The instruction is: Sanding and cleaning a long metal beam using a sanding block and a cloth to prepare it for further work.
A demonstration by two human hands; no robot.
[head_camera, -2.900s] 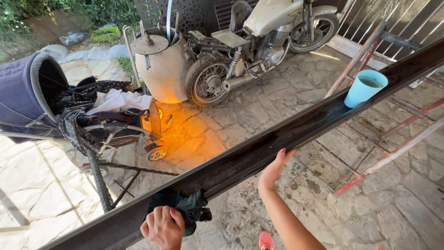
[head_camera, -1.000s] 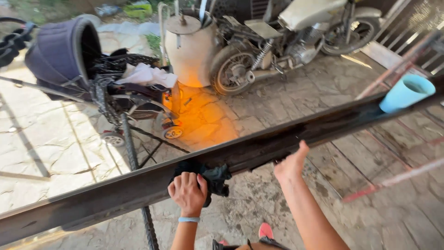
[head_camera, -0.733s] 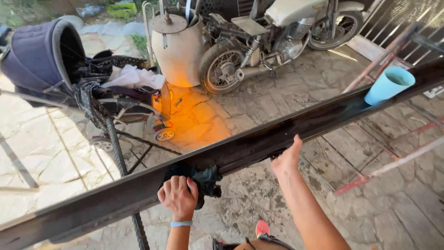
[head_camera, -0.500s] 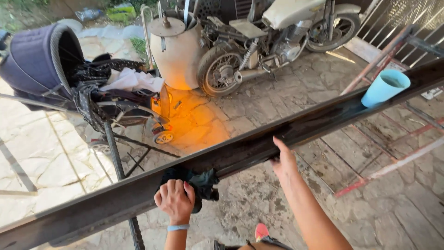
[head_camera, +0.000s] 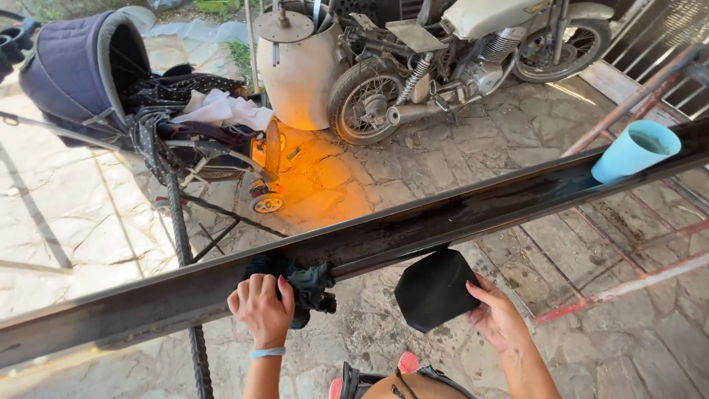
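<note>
This is an outdoor yard of a home, used like a workshop: stone paving point(head_camera: 88, 199), a parked motorcycle point(head_camera: 458, 52), a baby stroller point(head_camera: 111, 96), a metal tank point(head_camera: 299, 66) and red scaffold pipes point(head_camera: 620, 281).

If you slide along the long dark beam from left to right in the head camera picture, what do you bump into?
Left hand → dark crumpled cloth it presses on the metal beam → black flat piece → right hand holding that piece → light blue cup resting on the beam.
</note>
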